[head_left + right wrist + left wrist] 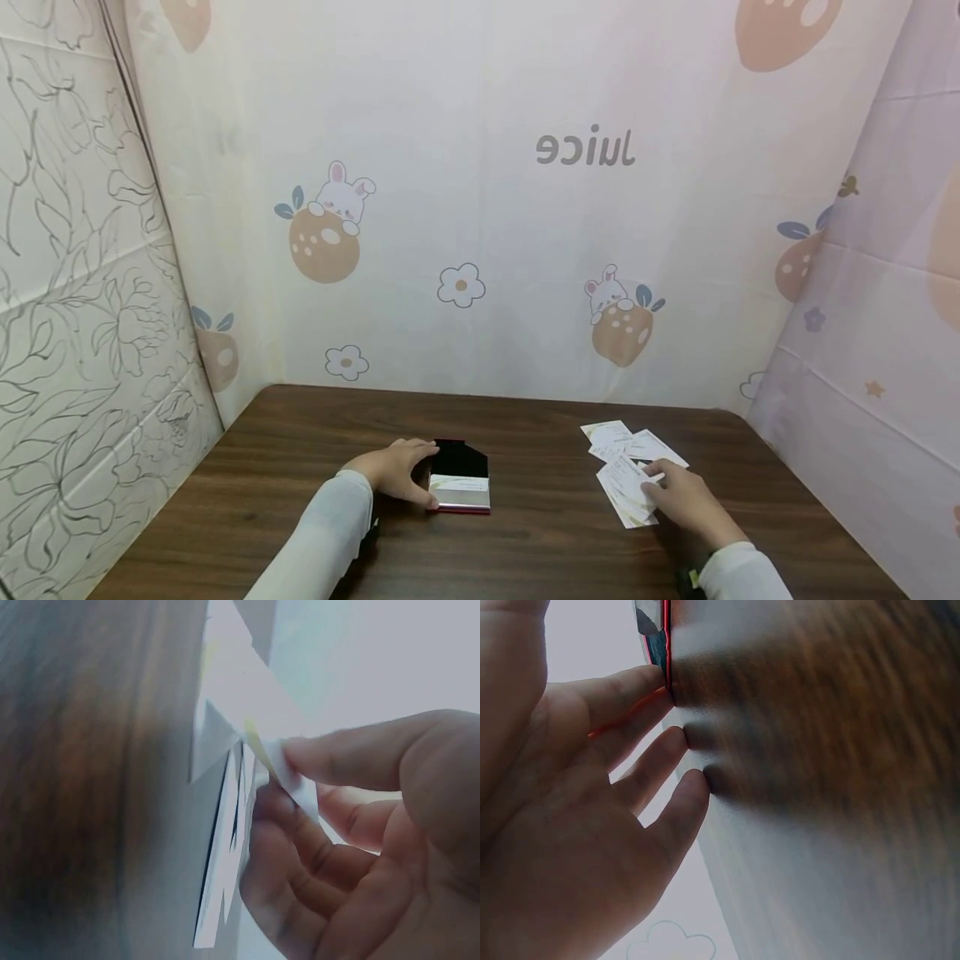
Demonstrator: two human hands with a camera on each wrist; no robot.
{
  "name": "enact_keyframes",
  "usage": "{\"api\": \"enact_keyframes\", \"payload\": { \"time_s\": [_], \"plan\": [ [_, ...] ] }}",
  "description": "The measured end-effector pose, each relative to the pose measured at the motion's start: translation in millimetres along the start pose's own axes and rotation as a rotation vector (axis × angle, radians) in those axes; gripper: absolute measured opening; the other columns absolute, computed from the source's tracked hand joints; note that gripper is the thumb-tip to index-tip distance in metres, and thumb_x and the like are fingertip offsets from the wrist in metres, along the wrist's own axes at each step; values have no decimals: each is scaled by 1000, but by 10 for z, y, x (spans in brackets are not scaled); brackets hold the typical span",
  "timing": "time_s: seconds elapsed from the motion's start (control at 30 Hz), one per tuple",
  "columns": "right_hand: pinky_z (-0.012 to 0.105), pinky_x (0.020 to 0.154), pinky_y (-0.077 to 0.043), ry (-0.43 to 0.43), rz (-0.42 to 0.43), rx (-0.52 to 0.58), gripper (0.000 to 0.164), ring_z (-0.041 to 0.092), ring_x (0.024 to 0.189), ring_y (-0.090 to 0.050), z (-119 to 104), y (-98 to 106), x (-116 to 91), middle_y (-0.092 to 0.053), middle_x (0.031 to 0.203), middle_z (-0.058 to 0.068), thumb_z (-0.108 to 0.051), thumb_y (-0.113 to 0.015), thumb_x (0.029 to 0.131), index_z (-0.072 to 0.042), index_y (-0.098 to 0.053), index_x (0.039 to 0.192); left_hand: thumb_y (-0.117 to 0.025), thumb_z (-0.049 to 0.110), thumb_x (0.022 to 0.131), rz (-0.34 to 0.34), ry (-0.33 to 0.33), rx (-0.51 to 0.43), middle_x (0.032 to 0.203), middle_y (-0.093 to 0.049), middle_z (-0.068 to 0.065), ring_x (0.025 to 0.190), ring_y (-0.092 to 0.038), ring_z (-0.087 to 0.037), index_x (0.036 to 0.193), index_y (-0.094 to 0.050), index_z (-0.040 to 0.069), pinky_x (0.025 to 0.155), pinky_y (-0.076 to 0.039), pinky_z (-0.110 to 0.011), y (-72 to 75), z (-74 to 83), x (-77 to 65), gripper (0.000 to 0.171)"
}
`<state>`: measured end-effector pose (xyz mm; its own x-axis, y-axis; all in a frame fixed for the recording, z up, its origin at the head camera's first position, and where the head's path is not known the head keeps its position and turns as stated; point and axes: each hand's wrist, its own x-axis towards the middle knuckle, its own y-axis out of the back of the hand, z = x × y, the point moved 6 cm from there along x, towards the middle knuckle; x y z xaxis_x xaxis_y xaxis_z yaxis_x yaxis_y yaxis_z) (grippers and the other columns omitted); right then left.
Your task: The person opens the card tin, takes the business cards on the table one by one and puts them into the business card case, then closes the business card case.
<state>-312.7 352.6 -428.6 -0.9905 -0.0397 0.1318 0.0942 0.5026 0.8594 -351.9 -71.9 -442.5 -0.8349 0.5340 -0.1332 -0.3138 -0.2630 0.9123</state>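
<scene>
An opened business card case (pixel 459 493) lies on the table, its black-lined flap folded back and a white card showing inside. Thin red edges run along it. My left hand (pixel 395 472) spans the case's left side, thumb at the near corner and fingertips at the flap. In the left wrist view, the fingers (pixel 656 769) reach the case's red edge, the lower ones at the tabletop. Over on the right, my right hand (pixel 686 498) pinches a white business card (pixel 251 697) between thumb and fingers, its corner raised. Several more business cards (pixel 609 435) lie overlapping behind it.
The dark wood-grain table (pixel 525 550) ends at a hanging cloth (pixel 480 350) printed with bunnies and fruit. Another patterned cloth (pixel 82 333) closes off the left side, and a pale one (pixel 862 358) the right. A stretch of tabletop separates the case from the cards.
</scene>
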Motion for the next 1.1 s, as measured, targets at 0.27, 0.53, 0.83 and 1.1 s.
{"api": "enact_keyframes", "payload": {
  "time_s": [0.27, 0.53, 0.83, 1.1],
  "plan": [
    [31, 55, -56, -39, -5, 181, 23, 19, 63, -63, -15, 39, -5, -66, 87, 10, -5, -61, 96, 2, -59, 118, -82, 50, 77, 4, 3, -1, 153, -41, -10, 141, -34, -33, 150, -45, 10, 106, -38, -56, 1, -15, 2, 92],
    [31, 60, -58, -20, 24, 197, 26, 19, 70, -66, -26, 67, 21, -66, 93, 15, -7, -61, 97, -3, -60, 123, -82, 51, 77, 5, 1, -2, 153, -41, -9, 141, -34, -33, 151, -44, 11, 106, -38, -56, -14, -24, 7, 92],
    [34, 62, -51, 40, 64, 112, 34, 25, 82, -64, -148, 116, -1, -67, 98, 15, -1, -60, 92, -4, -63, 127, -82, 50, 77, 4, 5, -2, 153, -41, -9, 141, -35, -33, 151, -45, 11, 105, -39, -56, -37, -10, -24, 91],
    [27, 60, -51, 131, 58, 227, 33, 18, 76, -58, -364, 36, -4, -64, 95, 11, 5, -56, 95, -1, -62, 127, -82, 50, 76, 11, 2, -11, 153, -42, -9, 141, -34, -33, 150, -45, 12, 106, -38, -56, -38, -14, -1, 91]
  ]
}}
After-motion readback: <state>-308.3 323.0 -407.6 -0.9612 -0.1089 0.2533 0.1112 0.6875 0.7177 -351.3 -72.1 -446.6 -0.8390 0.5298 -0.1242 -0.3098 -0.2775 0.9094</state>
